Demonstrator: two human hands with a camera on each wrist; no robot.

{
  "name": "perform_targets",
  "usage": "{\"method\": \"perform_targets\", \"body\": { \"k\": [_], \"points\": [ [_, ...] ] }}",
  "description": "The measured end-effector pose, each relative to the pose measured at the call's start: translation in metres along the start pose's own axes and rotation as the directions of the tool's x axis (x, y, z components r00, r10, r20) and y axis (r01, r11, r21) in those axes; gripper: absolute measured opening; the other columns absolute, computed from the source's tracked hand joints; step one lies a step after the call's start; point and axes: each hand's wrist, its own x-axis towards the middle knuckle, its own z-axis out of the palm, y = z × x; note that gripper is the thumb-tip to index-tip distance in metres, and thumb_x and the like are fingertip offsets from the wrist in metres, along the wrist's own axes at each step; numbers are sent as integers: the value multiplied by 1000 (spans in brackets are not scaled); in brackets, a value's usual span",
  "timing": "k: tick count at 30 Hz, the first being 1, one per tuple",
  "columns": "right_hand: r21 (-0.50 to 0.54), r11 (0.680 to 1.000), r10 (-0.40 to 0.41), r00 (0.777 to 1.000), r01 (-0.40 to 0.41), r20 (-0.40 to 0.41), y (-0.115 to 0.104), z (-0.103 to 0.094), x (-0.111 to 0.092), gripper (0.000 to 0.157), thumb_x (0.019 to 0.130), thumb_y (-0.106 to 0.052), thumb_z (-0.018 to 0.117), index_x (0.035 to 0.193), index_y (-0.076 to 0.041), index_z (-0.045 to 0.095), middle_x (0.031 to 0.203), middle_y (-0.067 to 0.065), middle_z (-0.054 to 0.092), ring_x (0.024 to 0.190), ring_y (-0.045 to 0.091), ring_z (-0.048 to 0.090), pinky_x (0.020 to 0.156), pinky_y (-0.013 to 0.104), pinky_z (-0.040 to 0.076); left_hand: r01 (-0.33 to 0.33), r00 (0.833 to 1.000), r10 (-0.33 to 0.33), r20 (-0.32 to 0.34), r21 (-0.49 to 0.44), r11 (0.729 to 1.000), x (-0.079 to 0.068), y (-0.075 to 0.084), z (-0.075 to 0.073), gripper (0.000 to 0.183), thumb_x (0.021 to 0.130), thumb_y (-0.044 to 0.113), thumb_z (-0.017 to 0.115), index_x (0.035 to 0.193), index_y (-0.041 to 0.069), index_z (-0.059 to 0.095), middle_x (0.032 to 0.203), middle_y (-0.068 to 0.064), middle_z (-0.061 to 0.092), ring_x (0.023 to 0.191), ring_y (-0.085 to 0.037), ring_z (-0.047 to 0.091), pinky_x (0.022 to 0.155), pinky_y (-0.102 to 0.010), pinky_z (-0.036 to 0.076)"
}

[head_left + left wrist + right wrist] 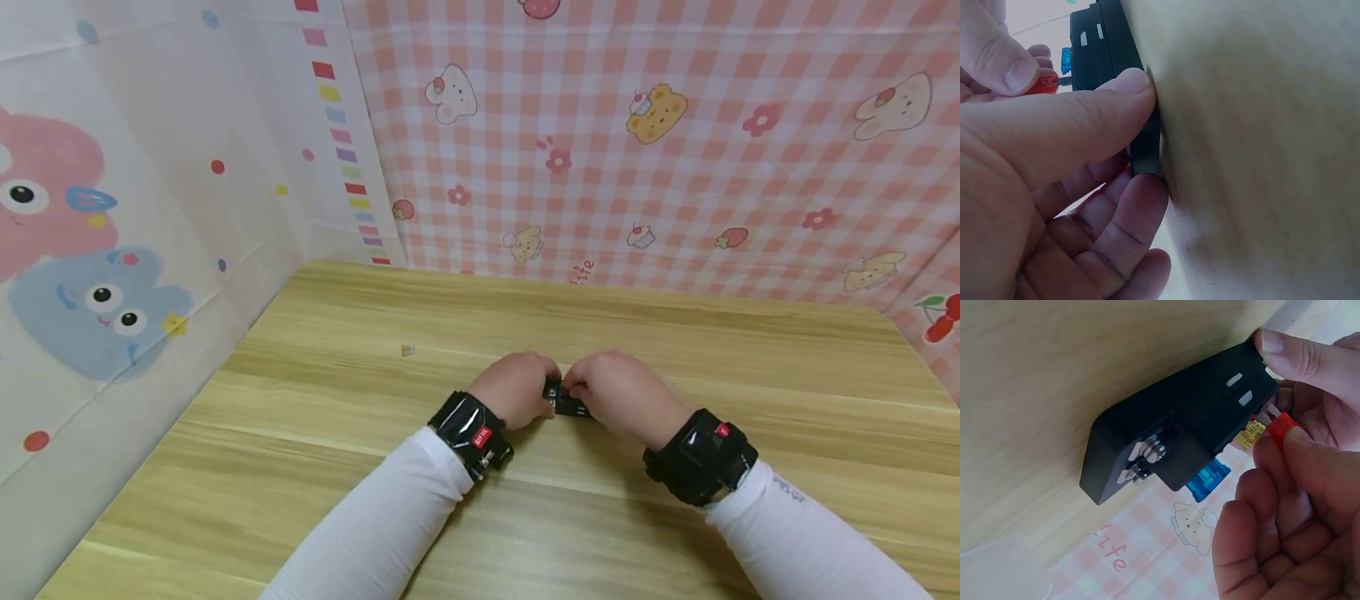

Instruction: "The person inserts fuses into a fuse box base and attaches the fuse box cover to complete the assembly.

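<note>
A black fuse box with metal screw terminals at one end lies low on the wooden table. My left hand grips its far end, the thumb along one side and a fingertip at the end. Between thumb and index finger, my right hand pinches a red blade fuse. The red fuse's metal prongs point at the box, right at its edge. A yellow blade fuse and a blue blade fuse stick out of the same side of the box.
A small pale, flat piece lies on the wooden table to the left, beyond my left hand. A pink checked cloth hangs behind the table's back edge, and a white printed cloth hangs on the left.
</note>
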Motion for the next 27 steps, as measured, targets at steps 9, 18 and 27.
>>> {"method": "perform_targets", "body": {
  "k": [9, 18, 27],
  "points": [
    [-4, 1000, 9, 1000, -9, 24, -3, 0, 0, 8, 83, -8, 69, 87, -14, 73, 80, -7, 66, 70, 4, 53, 65, 31, 52, -1, 1000, 1, -3, 1, 1000, 0, 0, 0, 35, 76, 26, 78, 107, 14, 67, 96, 6, 62, 82, -7, 50, 77, -25, 45],
    [-14, 1000, 25, 999, -24, 43, -4, 1, 1, 8, 82, -8, 70, 86, -15, 73, 80, -7, 66, 68, 4, 53, 64, 29, 51, -1, 1000, 1, -2, -10, 1000, 0, 1, 0, 32, 76, 25, 78, 104, 15, 67, 92, 7, 61, 80, -7, 50, 75, -24, 44],
    [-13, 999, 29, 999, -29, 43, -4, 2, 1, 9, 82, -8, 70, 85, -16, 73, 79, -8, 65, 66, 3, 51, 62, 28, 50, 2, 1000, -2, -3, -7, 1000, 0, 1, 0, 31, 76, 26, 78, 103, 15, 67, 92, 6, 61, 79, -7, 50, 75, -24, 44]
  ]
}}
